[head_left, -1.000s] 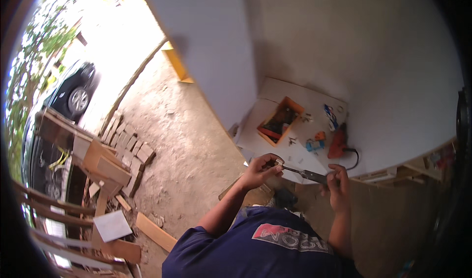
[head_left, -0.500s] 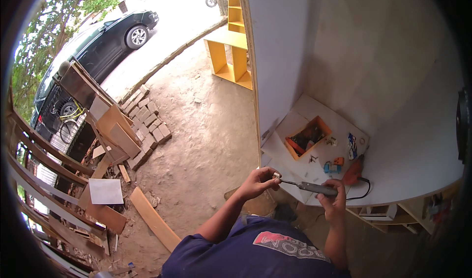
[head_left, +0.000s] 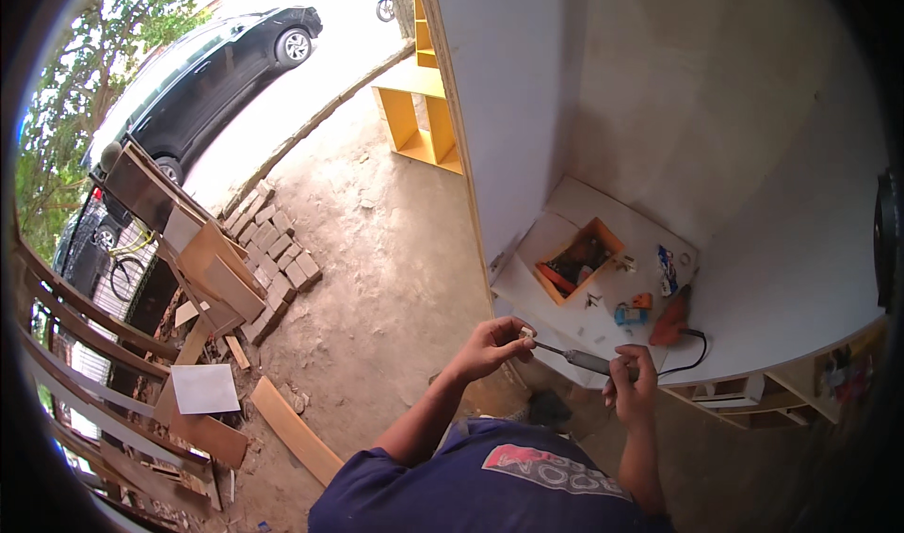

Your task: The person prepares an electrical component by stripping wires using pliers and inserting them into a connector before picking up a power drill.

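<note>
My left hand [head_left: 488,352] pinches a small pale piece [head_left: 526,333] between thumb and fingers. My right hand [head_left: 631,382] is closed round the rear of a screwdriver-like tool [head_left: 588,362] with a thick grey handle and a thin dark shaft. The shaft points left, and its tip meets or nearly meets the pale piece; I cannot tell which. Both hands are held in front of my body, before the near edge of a white work surface [head_left: 527,293]. The small piece is partly hidden by my fingers.
On the white surface stand an orange box [head_left: 556,290] of tools, a blue and orange object [head_left: 633,313], and a red corded power tool [head_left: 671,318]. Small metal parts lie near the box. A tall white panel [head_left: 504,109] rises at left. Wood boards [head_left: 292,429] and bricks [head_left: 273,241] lie outside.
The view has shifted slightly. My right hand has turned and its fingers have curled further round the back of the grey handle. My left hand keeps its pinch on the pale piece.
</note>
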A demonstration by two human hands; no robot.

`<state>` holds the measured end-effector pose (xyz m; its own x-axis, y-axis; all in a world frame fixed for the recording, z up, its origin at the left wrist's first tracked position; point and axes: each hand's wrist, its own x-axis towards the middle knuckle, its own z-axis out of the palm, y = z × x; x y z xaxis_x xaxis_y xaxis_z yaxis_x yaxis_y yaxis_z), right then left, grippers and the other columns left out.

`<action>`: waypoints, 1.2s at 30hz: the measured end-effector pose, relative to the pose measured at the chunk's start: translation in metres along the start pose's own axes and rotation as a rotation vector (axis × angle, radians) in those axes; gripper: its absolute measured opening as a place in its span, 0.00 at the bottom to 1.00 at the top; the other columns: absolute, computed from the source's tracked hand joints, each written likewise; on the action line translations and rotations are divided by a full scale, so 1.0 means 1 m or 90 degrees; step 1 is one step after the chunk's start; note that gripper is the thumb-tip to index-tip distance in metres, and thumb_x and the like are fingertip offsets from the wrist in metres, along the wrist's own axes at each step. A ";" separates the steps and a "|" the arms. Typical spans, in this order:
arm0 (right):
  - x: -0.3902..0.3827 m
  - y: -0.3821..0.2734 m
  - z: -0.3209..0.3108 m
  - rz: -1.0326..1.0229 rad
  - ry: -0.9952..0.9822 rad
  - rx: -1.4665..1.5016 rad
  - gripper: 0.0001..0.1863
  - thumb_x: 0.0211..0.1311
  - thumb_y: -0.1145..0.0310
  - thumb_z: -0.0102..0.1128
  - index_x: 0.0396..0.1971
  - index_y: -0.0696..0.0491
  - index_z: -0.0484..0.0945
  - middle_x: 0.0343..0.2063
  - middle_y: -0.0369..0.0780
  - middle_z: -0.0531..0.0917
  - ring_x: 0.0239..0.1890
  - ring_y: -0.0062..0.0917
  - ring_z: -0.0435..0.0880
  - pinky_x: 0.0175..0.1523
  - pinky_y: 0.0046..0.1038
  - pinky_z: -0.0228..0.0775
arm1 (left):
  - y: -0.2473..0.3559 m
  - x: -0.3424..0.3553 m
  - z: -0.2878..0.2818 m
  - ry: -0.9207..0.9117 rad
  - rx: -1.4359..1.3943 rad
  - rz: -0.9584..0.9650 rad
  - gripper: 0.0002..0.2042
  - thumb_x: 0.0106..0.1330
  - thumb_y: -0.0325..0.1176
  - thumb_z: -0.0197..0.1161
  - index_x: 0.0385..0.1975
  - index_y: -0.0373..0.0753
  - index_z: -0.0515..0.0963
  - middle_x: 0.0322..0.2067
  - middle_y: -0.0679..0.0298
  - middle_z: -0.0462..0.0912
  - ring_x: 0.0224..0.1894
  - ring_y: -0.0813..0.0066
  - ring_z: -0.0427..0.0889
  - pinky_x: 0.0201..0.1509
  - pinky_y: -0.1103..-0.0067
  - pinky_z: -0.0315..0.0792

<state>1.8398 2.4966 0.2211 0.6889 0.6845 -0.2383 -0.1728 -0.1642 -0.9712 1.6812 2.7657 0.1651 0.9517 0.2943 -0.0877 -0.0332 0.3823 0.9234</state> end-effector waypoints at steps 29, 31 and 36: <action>-0.009 0.027 -0.017 -0.297 0.065 -0.006 0.19 0.70 0.71 0.64 0.56 0.56 0.69 0.43 0.39 0.75 0.33 0.19 0.80 0.39 0.24 0.75 | -0.011 0.015 0.022 -0.004 0.040 0.021 0.13 0.72 0.34 0.69 0.46 0.31 0.77 0.38 0.63 0.86 0.40 0.75 0.87 0.49 0.78 0.81; -0.016 0.019 -0.014 -0.216 0.074 0.044 0.17 0.71 0.71 0.62 0.55 0.56 0.70 0.42 0.39 0.75 0.32 0.21 0.80 0.37 0.24 0.75 | -0.014 0.017 0.023 -0.005 0.046 0.018 0.13 0.72 0.34 0.69 0.46 0.31 0.77 0.38 0.63 0.85 0.40 0.75 0.87 0.49 0.78 0.81; -0.019 0.025 -0.025 -0.051 0.093 0.024 0.16 0.72 0.70 0.60 0.55 0.55 0.70 0.40 0.40 0.76 0.29 0.21 0.80 0.34 0.25 0.76 | -0.011 0.022 0.032 0.008 0.044 -0.015 0.11 0.72 0.32 0.69 0.45 0.33 0.77 0.37 0.64 0.85 0.40 0.77 0.85 0.49 0.79 0.79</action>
<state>1.8404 2.4617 0.2013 0.7958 0.5837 -0.1612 -0.1381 -0.0841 -0.9868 1.7126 2.7403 0.1653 0.9479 0.2978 -0.1134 0.0103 0.3271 0.9449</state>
